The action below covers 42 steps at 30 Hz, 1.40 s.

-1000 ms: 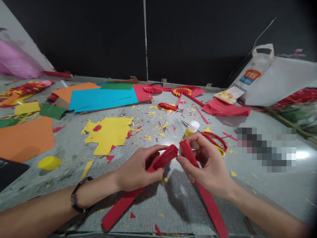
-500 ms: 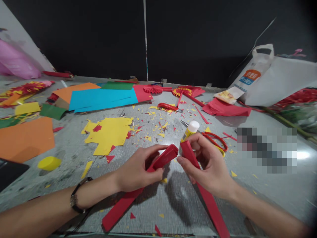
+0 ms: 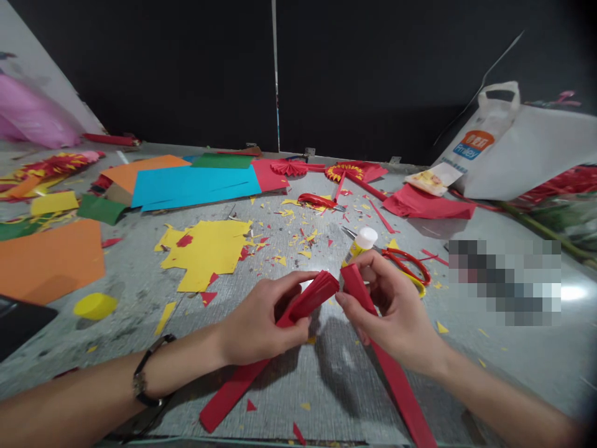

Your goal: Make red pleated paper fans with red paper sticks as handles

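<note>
Near the front middle, my left hand (image 3: 265, 320) is closed round a folded red paper strip (image 3: 236, 392), whose layered upper end sticks out between thumb and fingers. My right hand (image 3: 396, 311) pinches a second folded red strip (image 3: 401, 392) near its top, and this strip runs down to the bottom edge. The two upper ends lean toward each other with a small gap between them. Just behind my right hand's fingers stands a glue stick (image 3: 357, 246) with a white cap. Scissors with red handles (image 3: 408, 264) lie beside it, partly hidden.
Cut yellow paper (image 3: 209, 252), blue sheets (image 3: 196, 186) and an orange sheet (image 3: 51, 261) lie at the left. Paper scraps cover the middle. Red-handled scissors (image 3: 319, 201) and pleated rosettes (image 3: 344, 173) are further back. A white bag (image 3: 522, 149) stands back right.
The left strip's lower end has shifted slightly right and up, and its upper end is a little nearer the right strip. Both hands keep their grips.
</note>
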Tool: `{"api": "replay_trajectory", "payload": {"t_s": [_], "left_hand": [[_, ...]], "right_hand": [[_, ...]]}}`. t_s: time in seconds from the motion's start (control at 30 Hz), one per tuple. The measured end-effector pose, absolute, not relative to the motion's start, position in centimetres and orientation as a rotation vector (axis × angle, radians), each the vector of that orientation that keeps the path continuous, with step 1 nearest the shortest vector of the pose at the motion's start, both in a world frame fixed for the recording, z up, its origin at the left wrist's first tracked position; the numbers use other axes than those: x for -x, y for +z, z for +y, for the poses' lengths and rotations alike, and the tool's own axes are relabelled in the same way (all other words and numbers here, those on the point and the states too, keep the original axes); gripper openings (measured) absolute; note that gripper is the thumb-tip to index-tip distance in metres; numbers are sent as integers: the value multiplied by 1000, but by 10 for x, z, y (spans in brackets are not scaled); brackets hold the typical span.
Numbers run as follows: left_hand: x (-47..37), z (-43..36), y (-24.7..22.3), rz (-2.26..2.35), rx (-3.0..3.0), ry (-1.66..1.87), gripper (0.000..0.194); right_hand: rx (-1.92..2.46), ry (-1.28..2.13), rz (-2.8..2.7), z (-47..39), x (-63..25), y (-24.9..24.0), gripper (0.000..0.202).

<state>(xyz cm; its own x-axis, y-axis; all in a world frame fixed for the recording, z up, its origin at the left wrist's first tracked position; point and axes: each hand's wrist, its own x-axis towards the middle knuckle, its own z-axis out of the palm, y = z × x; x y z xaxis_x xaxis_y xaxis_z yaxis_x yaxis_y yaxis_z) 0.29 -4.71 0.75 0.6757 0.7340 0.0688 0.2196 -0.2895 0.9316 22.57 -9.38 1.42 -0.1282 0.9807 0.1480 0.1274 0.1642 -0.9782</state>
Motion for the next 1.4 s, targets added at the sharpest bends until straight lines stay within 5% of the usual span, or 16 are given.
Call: {"api": "replay_trajectory", "payload": {"t_s": [0.97, 1.2, 1.4], "left_hand": [[7, -60, -7, 557, -2736, 769, 67], [0, -49, 4, 954, -2079, 696, 54], [-3, -43, 11, 793, -1286, 570, 29]], "right_hand": [[1297, 1506, -1184, -81, -229, 20, 14], [1137, 1453, -1137, -79, -236, 21, 10], [974, 1650, -1068, -82, -235, 22, 18]]}}
